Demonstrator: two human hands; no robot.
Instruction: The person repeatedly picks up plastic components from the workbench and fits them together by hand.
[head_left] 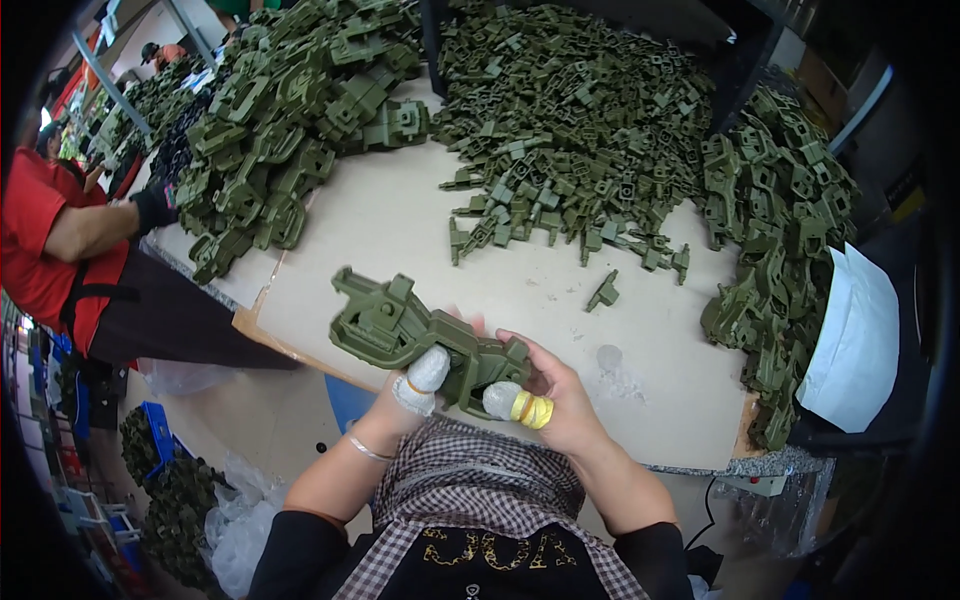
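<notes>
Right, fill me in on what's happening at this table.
A person grips a large green part with both the left hand and the right hand, holding it at the near edge of the table. Small green pieces are heaped at the far side, with one small piece lying apart in front. Bigger parts are piled on the left and right. A co-worker in red stands at the left.

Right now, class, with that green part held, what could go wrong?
The green part could slip: left hand and right hand grip it with wrapped thumbs, which may dull feel. Dropped, it might miss the table, whose edge is close. The loosely piled heap of small parts could slide.
</notes>
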